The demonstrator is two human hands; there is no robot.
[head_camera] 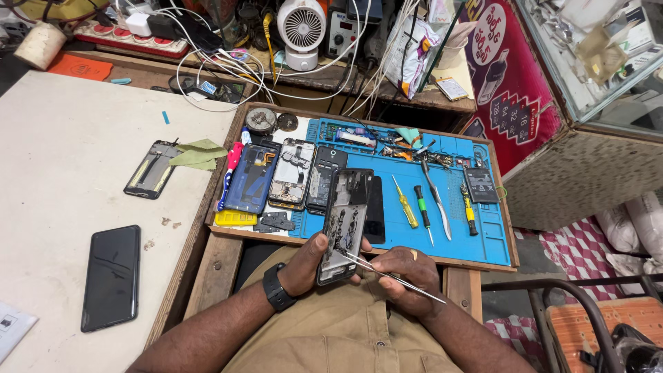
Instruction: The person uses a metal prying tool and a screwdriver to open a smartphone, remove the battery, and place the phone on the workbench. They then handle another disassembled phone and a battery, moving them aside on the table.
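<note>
White worktable (62,159), wooden bench (214,266), glass display cabinet (608,62)

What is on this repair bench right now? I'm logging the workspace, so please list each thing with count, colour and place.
opened phone: 1, dark, held above the mat's near edge
tweezers: 1, silver, tips at the opened phone
repair mat: 1, blue, in the wooden tray
screwdrivers: 3, yellow, green-black, yellow-black, on the mat
phone frames: 3, blue, white, dark, at the mat's left
battery: 1, black, mat's right
black phone: 1, on the white table, left
bare frame: 1, dark, on the white table
desk fan: 1, white, back shelf
left hand: holds the opened phone; black watch on the wrist
right hand: holds the tweezers
</note>
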